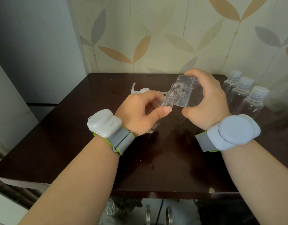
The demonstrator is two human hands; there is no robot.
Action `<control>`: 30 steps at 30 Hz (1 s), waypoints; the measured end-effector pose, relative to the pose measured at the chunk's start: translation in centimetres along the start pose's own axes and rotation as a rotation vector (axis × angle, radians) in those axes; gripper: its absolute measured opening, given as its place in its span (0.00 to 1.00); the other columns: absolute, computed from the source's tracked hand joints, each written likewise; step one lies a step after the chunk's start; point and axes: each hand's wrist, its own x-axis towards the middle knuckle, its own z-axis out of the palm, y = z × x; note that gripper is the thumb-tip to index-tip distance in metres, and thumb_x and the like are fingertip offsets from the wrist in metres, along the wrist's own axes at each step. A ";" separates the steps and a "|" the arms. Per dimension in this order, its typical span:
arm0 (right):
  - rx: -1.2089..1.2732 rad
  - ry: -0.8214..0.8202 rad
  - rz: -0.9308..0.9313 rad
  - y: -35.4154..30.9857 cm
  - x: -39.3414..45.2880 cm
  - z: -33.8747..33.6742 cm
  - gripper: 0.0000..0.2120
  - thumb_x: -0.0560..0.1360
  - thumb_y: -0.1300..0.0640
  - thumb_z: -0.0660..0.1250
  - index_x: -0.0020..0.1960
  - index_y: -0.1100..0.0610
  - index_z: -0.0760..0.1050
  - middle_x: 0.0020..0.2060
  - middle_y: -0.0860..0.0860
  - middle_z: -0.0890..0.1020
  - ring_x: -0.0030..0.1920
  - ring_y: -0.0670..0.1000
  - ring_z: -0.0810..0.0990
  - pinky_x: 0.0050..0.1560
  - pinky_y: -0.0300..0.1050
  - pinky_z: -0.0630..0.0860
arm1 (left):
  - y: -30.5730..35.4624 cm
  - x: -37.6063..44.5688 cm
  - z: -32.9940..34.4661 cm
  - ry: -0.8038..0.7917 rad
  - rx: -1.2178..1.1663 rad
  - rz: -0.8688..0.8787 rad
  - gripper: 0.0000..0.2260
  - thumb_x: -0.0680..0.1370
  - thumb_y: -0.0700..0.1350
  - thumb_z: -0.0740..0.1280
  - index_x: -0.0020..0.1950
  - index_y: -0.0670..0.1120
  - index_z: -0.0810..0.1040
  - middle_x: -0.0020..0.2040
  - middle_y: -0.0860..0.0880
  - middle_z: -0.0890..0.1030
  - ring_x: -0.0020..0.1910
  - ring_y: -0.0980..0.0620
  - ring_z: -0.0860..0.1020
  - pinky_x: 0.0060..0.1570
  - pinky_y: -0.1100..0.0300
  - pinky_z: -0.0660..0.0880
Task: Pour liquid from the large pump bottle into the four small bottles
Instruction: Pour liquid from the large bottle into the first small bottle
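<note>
My right hand (205, 103) grips the large clear bottle (184, 91), tipped over to the left with its open neck facing down toward me. My left hand (143, 111) holds a small clear bottle (164, 104) tilted, its threaded mouth right under the large bottle's neck, the two touching or nearly so. The small bottle's base shows below my left palm. The white pump head (140, 90) lies on the table behind my left hand, partly hidden. Three small capped clear bottles (247, 98) stand in a row at the right.
The dark brown table (75, 135) has small wet spots around its middle. A leaf-patterned wall stands right behind it. Both wrists wear grey strapped devices. Metal handles show below the table's front edge.
</note>
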 end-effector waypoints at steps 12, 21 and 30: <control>0.003 0.009 0.007 0.1 0.0 0.1 0.29 0.57 0.73 0.68 0.56 0.57 0.73 0.46 0.48 0.71 0.45 0.39 0.62 0.57 0.57 0.66 | -0.1 0.0 0.1 0.013 0.003 0.006 0.15 0.69 0.54 0.64 0.48 0.46 0.79 0.33 0.55 0.75 0.30 0.62 0.70 0.34 0.70 0.67; 0.006 0.001 -0.009 0.0 0.0 0.1 0.29 0.57 0.73 0.68 0.56 0.59 0.73 0.45 0.49 0.71 0.44 0.37 0.61 0.57 0.58 0.66 | 0.0 0.0 0.1 0.016 -0.004 0.012 0.15 0.69 0.53 0.64 0.49 0.46 0.79 0.33 0.54 0.76 0.32 0.60 0.71 0.35 0.67 0.69; 0.009 -0.001 -0.012 0.1 0.0 0.1 0.29 0.57 0.73 0.68 0.57 0.59 0.73 0.45 0.49 0.71 0.45 0.37 0.62 0.57 0.59 0.66 | -0.1 0.0 0.1 0.006 -0.005 0.010 0.14 0.70 0.53 0.64 0.49 0.45 0.79 0.34 0.51 0.77 0.32 0.59 0.72 0.35 0.67 0.69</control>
